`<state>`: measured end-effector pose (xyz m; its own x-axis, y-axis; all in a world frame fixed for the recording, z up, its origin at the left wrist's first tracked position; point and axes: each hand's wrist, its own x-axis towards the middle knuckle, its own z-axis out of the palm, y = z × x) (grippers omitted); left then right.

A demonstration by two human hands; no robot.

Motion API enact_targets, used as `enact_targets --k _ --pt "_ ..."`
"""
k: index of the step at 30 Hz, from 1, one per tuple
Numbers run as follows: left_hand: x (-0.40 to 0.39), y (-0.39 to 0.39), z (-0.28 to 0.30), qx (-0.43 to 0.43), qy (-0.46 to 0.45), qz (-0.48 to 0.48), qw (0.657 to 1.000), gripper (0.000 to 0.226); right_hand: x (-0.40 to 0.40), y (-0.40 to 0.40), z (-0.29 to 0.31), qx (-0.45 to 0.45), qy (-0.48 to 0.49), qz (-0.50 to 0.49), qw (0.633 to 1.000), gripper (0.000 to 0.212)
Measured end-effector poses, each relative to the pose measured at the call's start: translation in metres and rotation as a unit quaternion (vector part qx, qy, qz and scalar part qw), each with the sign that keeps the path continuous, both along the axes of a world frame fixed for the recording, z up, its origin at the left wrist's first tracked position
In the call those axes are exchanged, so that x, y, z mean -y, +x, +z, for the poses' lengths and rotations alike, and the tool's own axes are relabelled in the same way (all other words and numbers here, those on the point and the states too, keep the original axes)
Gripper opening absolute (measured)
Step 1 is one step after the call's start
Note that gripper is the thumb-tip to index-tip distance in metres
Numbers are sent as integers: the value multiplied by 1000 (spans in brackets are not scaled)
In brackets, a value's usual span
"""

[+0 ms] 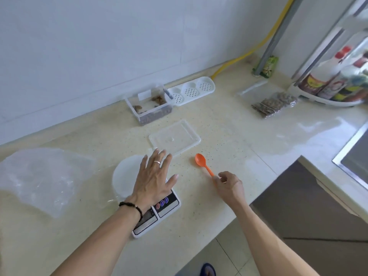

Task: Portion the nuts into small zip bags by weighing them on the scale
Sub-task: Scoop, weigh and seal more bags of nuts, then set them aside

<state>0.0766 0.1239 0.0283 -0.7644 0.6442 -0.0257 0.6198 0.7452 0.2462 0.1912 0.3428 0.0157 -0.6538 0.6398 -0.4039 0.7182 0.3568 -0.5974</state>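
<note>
On the speckled cream stone surface (229, 136), a white digital kitchen scale (159, 208) lies under the left hand (154, 180), fingers spread flat. Behind the scale stands a clear plastic box of brown nuts (150, 108); right of it, the right hand (229, 185) pinches an orange plastic spoon (203, 163).

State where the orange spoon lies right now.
In the head view, the orange spoon lies on the counter right of the scale, its handle pinched by the right hand.
</note>
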Motion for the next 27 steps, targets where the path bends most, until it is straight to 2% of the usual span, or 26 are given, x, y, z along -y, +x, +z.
enact_targets --k 5,8,12,18,25,27 --pt "4 -25 -6 -4 -9 -4 1000 73 10 -14 -6 -2 -1 7 1000 14" --pt "13 -37 -8 0 4 8 1000 70 21 -27 4 -63 -77 -4 995 5" --pt "25 -53 -2 -2 17 40 999 72 35 -62 20 -123 -143 13 982 1" --pt "54 -64 -2 21 9 104 994 78 64 -119 17 -39 -172 118 977 22" --pt "70 -78 -1 89 39 192 977 41 78 -153 31 -39 -240 223 944 9" --pt "67 -87 8 133 93 235 958 28 72 -164 45 -59 -256 232 937 12"
